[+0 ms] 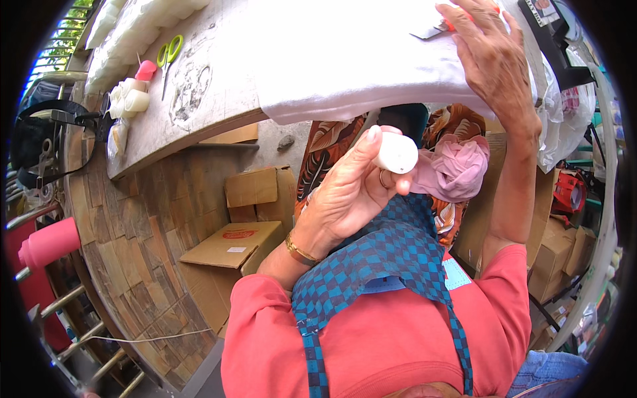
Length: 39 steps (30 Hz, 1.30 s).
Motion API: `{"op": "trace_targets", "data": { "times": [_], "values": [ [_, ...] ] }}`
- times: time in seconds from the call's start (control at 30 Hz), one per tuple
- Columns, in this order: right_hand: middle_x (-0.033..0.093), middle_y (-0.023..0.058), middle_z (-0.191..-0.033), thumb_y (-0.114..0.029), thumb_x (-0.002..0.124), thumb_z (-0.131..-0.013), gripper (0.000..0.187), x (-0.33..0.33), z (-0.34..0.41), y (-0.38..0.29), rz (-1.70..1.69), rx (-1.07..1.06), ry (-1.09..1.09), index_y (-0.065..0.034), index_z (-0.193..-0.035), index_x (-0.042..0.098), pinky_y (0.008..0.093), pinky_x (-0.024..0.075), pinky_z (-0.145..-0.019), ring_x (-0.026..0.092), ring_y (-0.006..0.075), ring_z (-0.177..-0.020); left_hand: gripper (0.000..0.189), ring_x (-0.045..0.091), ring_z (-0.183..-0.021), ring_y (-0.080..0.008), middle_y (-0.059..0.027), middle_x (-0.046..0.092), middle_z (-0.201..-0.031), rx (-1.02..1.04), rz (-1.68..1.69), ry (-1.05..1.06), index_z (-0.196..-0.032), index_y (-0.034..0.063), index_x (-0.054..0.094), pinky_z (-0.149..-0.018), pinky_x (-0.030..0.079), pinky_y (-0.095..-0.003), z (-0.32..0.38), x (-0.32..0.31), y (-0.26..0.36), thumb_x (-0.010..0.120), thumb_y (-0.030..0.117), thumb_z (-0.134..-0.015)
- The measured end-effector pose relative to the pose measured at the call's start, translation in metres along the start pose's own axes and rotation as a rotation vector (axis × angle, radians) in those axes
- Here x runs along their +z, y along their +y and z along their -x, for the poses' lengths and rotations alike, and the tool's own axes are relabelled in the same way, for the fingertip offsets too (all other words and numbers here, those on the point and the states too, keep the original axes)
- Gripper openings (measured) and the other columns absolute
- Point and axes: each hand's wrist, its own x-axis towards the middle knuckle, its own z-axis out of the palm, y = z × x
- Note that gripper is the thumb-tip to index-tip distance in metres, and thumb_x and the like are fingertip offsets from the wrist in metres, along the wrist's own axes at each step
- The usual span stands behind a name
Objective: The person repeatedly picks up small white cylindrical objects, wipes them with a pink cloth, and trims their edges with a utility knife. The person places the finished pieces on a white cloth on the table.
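Note:
My left hand (356, 184) is raised before my apron, its fingers closed around a short white candle (396, 152) whose round end faces up. Over the far right of the table, my right hand (490, 59) lies on or just above an orange-handled knife (435, 30); whether the fingers grip it cannot be told. The blade rests over a white cloth (348, 64) spread on the table. On my lap lies a crumpled pink cloth (460, 166). Green-handled scissors (169, 57) are on the table's left part, beside a small pink piece (146, 70) and several pale candles (132, 99).
The wooden table's edge (184, 143) runs across before me. Rows of wrapped pale candles (134, 37) stand at the back left. A black stand (560, 49) is at the right corner. Cardboard boxes (239, 244) sit on the floor below, left of my legs.

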Motion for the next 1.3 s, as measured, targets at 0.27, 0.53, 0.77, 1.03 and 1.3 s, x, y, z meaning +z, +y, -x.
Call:
{"op": "trace_targets", "data": {
  "times": [0.27,0.53,0.77,1.03,1.3],
  "values": [
    [0.057,0.0128,-0.093,-0.01,0.06,-0.081,0.014,0.001,-0.006,-0.002,-0.284,0.169,-0.135,-0.0053,-0.094,0.058,0.0451,0.0402,-0.086,0.055,0.0317,-0.094,0.067,0.06,-0.103,-0.0254,-0.0137,0.055,-0.115,0.134,-0.298,-0.059,-0.134,0.0093,0.041,-0.105,0.041,-0.0392,0.011,0.016,0.008,0.077,0.019,-0.078],
    [0.061,0.0124,-0.088,-0.02,0.057,-0.093,0.028,-0.012,0.014,-0.01,-0.461,0.11,0.055,-0.0039,-0.115,0.06,0.0397,0.0491,-0.066,0.062,0.0269,-0.075,0.058,0.059,-0.104,-0.0214,-0.0101,0.056,-0.109,0.346,-0.689,-0.074,-0.128,0.003,0.046,-0.106,0.04,-0.0397,0.013,0.013,0.01,0.067,-0.005,-0.075],
    [0.035,0.0024,-0.061,-0.052,0.065,-0.082,0.045,-0.081,0.034,-0.071,-0.735,0.119,-0.132,-0.0065,-0.086,0.067,0.0322,0.0325,-0.046,0.04,0.0183,-0.051,0.047,0.057,-0.093,-0.0153,-0.0064,0.049,-0.107,0.597,-0.93,-0.063,-0.111,0.0059,0.05,-0.113,0.029,-0.0422,0.007,0.004,0.008,0.054,-0.017,-0.07],
    [0.036,0.0046,-0.061,-0.059,0.065,-0.077,0.057,-0.08,0.035,-0.083,-0.713,0.168,-0.226,-0.0018,-0.082,0.065,0.0358,0.032,-0.048,0.042,0.0211,-0.052,0.048,0.058,-0.092,-0.0152,-0.0067,0.049,-0.108,0.637,-1.082,-0.013,-0.109,0.0056,0.051,-0.112,0.029,-0.0415,0.009,0.007,0.01,0.055,-0.015,-0.067],
    [0.039,0.0053,-0.061,-0.054,0.069,-0.076,0.053,-0.076,0.037,-0.089,-0.73,0.218,-0.249,-0.0013,-0.083,0.066,0.0352,0.0345,-0.048,0.044,0.0209,-0.053,0.05,0.058,-0.091,-0.015,-0.007,0.049,-0.109,0.671,-1.161,-0.016,-0.11,0.0052,0.051,-0.113,0.028,-0.0397,0.009,0.004,0.011,0.055,-0.015,-0.064]
  ]
}}
